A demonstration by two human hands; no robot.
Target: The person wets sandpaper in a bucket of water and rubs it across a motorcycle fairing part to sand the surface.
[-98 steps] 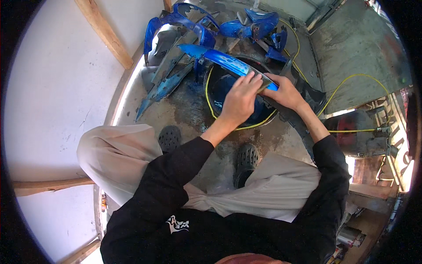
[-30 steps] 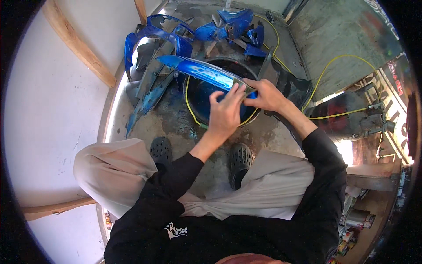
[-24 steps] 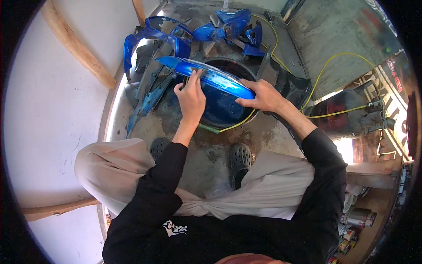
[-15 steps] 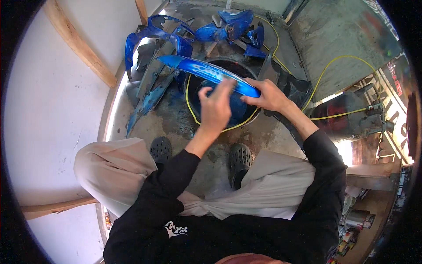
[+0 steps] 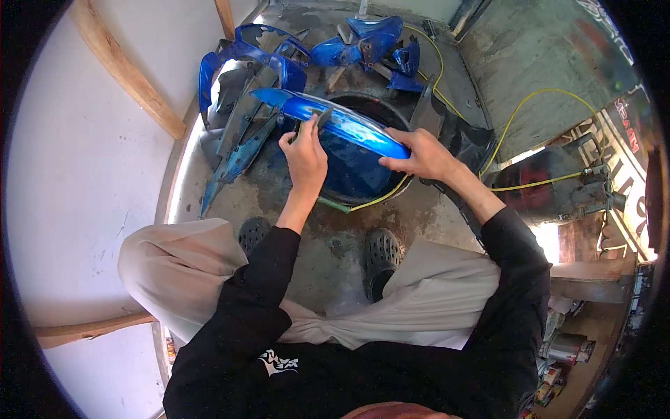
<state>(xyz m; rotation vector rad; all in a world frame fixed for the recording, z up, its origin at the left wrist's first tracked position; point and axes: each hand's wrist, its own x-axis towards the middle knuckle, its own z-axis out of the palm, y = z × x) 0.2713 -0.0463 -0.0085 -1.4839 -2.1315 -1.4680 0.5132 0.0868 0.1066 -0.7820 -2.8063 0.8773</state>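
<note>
A long, curved blue motorcycle body panel [image 5: 356, 133] lies slantwise across the view, held above a dark round tub [image 5: 384, 113] with dark bluish liquid in it. My right hand [image 5: 427, 156] grips its right end, thumb on top and fingers around the lower edge. At the middle of the panel, my left hand [image 5: 307, 159] is closed on a small, dark, flat piece that looks like sandpaper [image 5: 324, 116], pressed against the glossy, pale-patched surface. Some of the left fingers are hidden behind the hand.
More blue panels [image 5: 366, 45] and a blue fairing frame [image 5: 255, 45] lie beyond the tub, with grey-blue strips [image 5: 237, 164] on the left. A yellow hose [image 5: 537, 183] runs around the tub to a dark tank [image 5: 541, 181]. A white wall [image 5: 91, 181] stands at left.
My left hand has moved left along the panel, from near its middle right toward its left part. My right hand and the panel have barely moved.
</note>
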